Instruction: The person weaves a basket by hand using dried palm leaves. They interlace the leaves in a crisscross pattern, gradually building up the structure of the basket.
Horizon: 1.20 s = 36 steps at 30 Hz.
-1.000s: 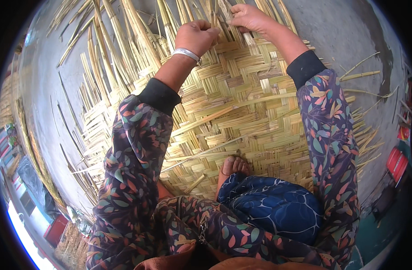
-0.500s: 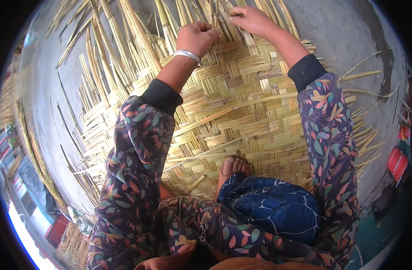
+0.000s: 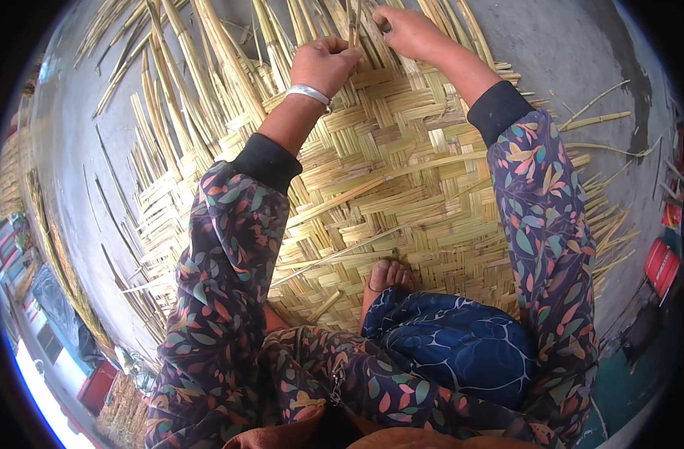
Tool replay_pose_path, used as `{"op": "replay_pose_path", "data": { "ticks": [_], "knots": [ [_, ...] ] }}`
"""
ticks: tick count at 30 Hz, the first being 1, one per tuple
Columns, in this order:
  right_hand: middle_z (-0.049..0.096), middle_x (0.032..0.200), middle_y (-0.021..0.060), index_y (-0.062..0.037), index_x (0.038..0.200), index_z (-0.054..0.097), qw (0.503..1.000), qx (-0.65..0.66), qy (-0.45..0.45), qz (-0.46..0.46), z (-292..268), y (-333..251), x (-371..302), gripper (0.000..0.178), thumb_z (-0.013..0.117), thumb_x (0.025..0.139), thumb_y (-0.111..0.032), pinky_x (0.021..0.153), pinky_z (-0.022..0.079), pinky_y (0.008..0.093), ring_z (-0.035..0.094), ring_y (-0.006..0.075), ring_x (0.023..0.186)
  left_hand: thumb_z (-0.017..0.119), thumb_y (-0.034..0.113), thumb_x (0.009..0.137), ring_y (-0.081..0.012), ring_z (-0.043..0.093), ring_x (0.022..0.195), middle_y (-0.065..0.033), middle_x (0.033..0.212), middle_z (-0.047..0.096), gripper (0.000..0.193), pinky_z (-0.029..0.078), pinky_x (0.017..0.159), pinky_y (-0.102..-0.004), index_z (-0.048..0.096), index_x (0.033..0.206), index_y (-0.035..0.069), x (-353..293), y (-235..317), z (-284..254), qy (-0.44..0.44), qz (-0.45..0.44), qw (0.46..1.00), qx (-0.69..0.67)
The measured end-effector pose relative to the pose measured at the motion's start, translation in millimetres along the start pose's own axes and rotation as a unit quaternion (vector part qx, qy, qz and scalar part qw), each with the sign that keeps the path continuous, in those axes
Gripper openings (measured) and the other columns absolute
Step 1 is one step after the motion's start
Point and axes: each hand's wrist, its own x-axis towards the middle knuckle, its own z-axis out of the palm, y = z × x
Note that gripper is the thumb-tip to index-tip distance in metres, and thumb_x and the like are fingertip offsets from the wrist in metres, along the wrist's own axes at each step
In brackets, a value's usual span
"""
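Observation:
A half-woven mat (image 3: pixel 431 198) of flat, yellow-green split cane lies beneath my arms, its long unwoven strips fanning out along the far edge. At that edge my left hand (image 3: pixel 323 69), with a silver bangle at its wrist, is closed in a pinch on an upright cane strip (image 3: pixel 353 26). Just to the right, my right hand (image 3: pixel 410 34) is held over neighbouring strips, apart from the left. Its fingers are curled in, and what lies between them is too hidden to make out. My bare foot (image 3: pixel 390 277) rests on the woven part.
Loose cane strips (image 3: pixel 596 120) lie on the grey floor (image 3: pixel 566 45) to the right. A long bundle of stalks (image 3: pixel 61 254) lies at the left. A red object (image 3: pixel 661 266) stands at the far right, near a dark item.
My right hand has shifted slightly left and its fingers have curled in more. The left hand keeps its pinch on the cane strip, almost unmoved.

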Motion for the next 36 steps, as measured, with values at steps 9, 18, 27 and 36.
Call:
{"op": "replay_pose_path", "data": {
  "ticks": [9,18,27,36],
  "knots": [
    [0.064,0.071,0.0115,-0.0008,0.087,0.060,0.961,0.186,-0.086,0.185,-32,-22,-5,0.014,0.062,0.078,-0.011,0.060,0.049,0.0339,0.062,0.0210,0.065,0.068,0.025,0.081,-0.0081,0.060,0.058,-0.0026,0.067,0.066,0.023,0.049,0.056,-0.0245,0.070,0.084,0.002,-1,-1,2,0.020,0.011,0.999,0.028],
    [0.063,0.077,0.0166,-0.0007,0.085,0.054,0.979,0.115,-0.053,0.161,-35,-32,-15,0.015,0.059,0.079,-0.013,0.063,0.049,0.0391,0.063,0.0295,0.071,0.068,0.025,0.081,-0.0082,0.060,0.059,-0.0028,0.067,0.066,0.023,0.049,0.057,-0.0244,0.069,0.083,0.002,-1,-7,5,0.030,0.011,0.999,0.006],
    [0.063,0.089,0.0231,0.0009,0.094,0.055,0.997,-0.023,-0.007,0.073,-17,-35,-8,0.022,0.057,0.079,-0.014,0.074,0.049,0.0471,0.060,0.0415,0.085,0.068,0.024,0.081,-0.0082,0.061,0.060,-0.0036,0.068,0.067,0.024,0.049,0.057,-0.0241,0.069,0.086,0.001,0,-6,4,0.022,0.008,1.000,-0.018],
    [0.066,0.078,0.0113,0.0001,0.093,0.063,0.959,0.226,-0.098,0.138,-18,-23,6,0.022,0.066,0.077,-0.015,0.065,0.049,0.0338,0.062,0.0205,0.072,0.069,0.021,0.080,-0.0080,0.060,0.058,-0.0037,0.067,0.067,0.021,0.048,0.055,-0.0236,0.069,0.083,0.000,-2,-1,2,0.025,0.003,0.999,-0.033]
  ]
}}
